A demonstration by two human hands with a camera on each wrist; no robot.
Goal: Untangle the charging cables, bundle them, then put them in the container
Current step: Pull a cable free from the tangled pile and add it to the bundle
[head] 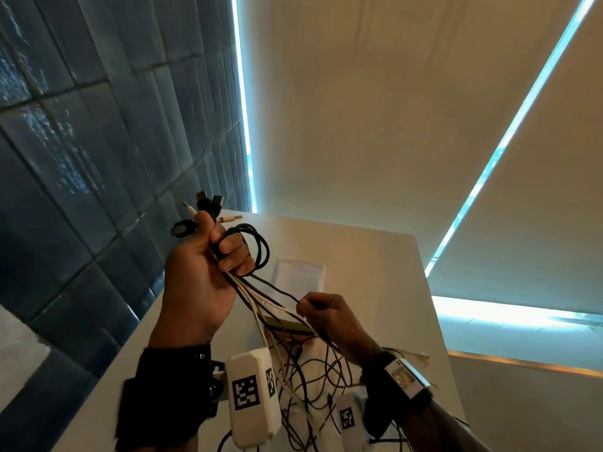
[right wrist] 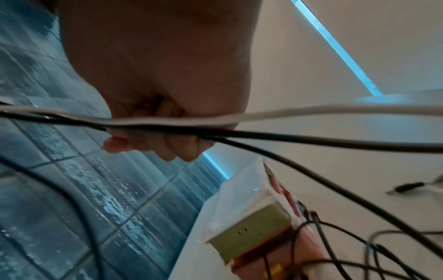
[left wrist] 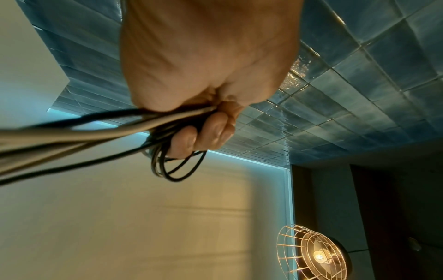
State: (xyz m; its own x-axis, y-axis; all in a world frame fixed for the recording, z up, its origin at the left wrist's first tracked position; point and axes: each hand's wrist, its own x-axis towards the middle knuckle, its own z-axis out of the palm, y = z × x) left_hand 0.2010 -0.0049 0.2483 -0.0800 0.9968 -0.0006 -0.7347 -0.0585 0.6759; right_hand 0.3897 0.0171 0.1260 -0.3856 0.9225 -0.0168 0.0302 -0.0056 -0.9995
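My left hand (head: 225, 252) is raised above the white table (head: 385, 265) and grips a bunch of black and white charging cables (head: 251, 295) in its fist. Their plug ends (head: 204, 207) stick up above the thumb, and a black loop (head: 259, 252) hangs round the fingers. In the left wrist view the same fist (left wrist: 206, 132) clamps the strands (left wrist: 95, 130) and the loop (left wrist: 177, 168). Lower right, my right hand (head: 306, 306) pinches a black and a white strand (right wrist: 167, 126) running from the bunch. The remaining cable lies tangled (head: 310, 393) on the table.
A small box with an olive-green side (right wrist: 249, 236) lies under the tangle; it also shows in the head view (head: 287, 324). A white packet (head: 298, 272) lies farther back. A blue tiled wall (head: 81, 158) runs along the table's left edge. A wire-caged lamp (left wrist: 311, 253) glows nearby.
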